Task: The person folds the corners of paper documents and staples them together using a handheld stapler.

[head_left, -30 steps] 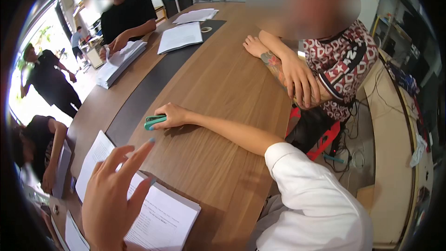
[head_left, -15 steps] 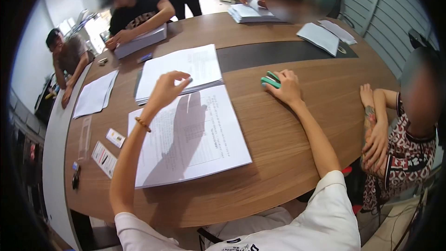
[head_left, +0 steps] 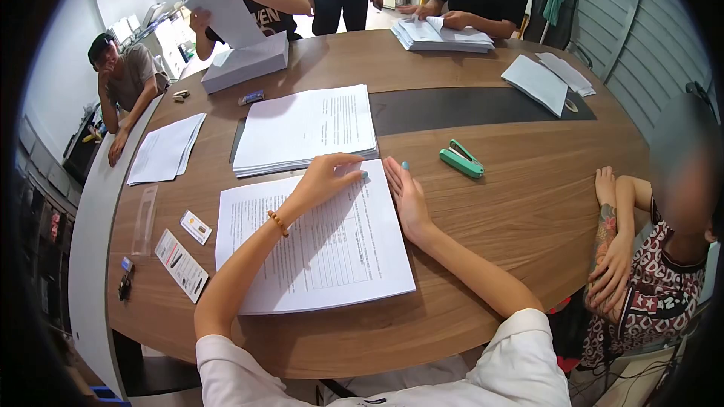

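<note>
A stack of printed sheets (head_left: 324, 256) lies in front of me on the wooden table. My left hand (head_left: 329, 181) is over its top edge, fingers apart and pointing right, with nothing seen in its grasp. Against the stack's upper right edge rests my right hand (head_left: 407, 200), open, its palm turned to the paper. A green stapler (head_left: 461, 159) lies on the wood to the right of my right hand. Just beyond my hands sits a second, thicker paper stack (head_left: 302, 128).
Loose sheets (head_left: 166, 148), a card (head_left: 196, 227) and a printed package (head_left: 182, 264) lie at left. Across the table (head_left: 520, 203), one person lifts a paper (head_left: 230, 15) and another handles a stack (head_left: 441, 35). A person's tattooed arm (head_left: 605, 234) rests at right.
My right hand has let go of the green stapler and moved left to the paper's edge. My left hand has moved right and down over the near stack. A person across lifted a sheet.
</note>
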Demonstrator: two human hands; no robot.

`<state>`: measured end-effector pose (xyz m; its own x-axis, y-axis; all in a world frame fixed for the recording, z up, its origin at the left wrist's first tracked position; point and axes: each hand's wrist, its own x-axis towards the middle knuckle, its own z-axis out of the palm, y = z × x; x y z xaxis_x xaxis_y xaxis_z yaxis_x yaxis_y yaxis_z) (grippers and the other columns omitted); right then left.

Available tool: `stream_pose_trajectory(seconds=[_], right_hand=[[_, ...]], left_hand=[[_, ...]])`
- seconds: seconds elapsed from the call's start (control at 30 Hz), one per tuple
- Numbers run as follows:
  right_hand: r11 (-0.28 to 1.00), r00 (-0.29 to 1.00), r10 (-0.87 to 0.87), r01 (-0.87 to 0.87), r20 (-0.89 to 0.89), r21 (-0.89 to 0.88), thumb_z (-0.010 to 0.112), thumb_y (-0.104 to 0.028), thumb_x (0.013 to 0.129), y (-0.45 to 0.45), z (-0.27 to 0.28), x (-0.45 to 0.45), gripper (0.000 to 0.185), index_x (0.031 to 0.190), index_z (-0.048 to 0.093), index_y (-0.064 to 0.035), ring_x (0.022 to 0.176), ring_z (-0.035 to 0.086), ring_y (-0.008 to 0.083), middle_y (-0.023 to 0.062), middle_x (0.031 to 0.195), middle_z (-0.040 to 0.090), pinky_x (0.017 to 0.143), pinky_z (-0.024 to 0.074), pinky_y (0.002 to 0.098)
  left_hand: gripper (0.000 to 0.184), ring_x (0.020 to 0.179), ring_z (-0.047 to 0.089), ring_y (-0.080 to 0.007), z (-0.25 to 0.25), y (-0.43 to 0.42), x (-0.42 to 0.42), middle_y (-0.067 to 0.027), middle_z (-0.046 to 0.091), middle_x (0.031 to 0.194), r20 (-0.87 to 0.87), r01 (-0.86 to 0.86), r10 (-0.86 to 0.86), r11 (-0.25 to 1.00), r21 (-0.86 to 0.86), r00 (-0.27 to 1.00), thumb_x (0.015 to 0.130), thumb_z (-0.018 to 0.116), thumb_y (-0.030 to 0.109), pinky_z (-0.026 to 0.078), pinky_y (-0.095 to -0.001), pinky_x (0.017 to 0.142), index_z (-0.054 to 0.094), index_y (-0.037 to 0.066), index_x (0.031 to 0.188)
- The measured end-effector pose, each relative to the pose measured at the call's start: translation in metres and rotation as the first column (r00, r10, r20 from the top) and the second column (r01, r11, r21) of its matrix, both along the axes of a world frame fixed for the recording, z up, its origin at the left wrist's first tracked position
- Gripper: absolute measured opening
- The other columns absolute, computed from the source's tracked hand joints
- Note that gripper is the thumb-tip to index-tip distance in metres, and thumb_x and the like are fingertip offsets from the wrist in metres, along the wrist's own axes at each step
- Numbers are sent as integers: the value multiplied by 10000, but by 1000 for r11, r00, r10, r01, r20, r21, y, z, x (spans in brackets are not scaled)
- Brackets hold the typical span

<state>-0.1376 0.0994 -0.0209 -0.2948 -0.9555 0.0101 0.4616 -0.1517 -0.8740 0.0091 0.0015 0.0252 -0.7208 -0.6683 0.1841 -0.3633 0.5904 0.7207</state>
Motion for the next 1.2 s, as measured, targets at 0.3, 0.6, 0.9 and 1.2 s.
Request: stream_pose_trajectory(seconds=[0.3,0.6,0.9,1.2], right_hand=[[998,998,59,-60,-33,-22,241,-285,989,5,-1,8,493,1373,283,21,1243,360,171,125,1389,355,1022,269,260],[997,984,67,-72,-164,-24,240,-338,984,4,-7,7,545,1390,224,25,1335,228,206,154,1446,247,1074,177,277],[988,984,33,-58,-175,-142,194,-477,959,-26,1,-21,669,1425,36,-25,1383,6,220,140,1496,26,1108,30,313],[930,977,1,-80,-214,-359,149,-458,965,-99,1,-26,649,1422,1,-21,1376,-98,185,110,1498,-76,1098,-53,298]], left_hand=[[301,889,636,-205,-4,4,-1,-159,661,981,-101,-38,46,996,78,994,784,655,136,475,-285,807,635,-15,1045],[328,855,598,-117,5,-3,-2,-105,658,1031,55,-43,35,986,158,998,776,655,113,450,-246,795,631,27,1092],[348,851,653,-201,8,-8,-4,-162,655,1003,52,37,-45,988,147,998,770,654,136,501,-290,796,620,-9,1085],[351,837,617,-123,5,-11,-5,-137,652,1003,48,43,-52,984,176,998,772,639,94,498,-248,761,614,-1,1109]])
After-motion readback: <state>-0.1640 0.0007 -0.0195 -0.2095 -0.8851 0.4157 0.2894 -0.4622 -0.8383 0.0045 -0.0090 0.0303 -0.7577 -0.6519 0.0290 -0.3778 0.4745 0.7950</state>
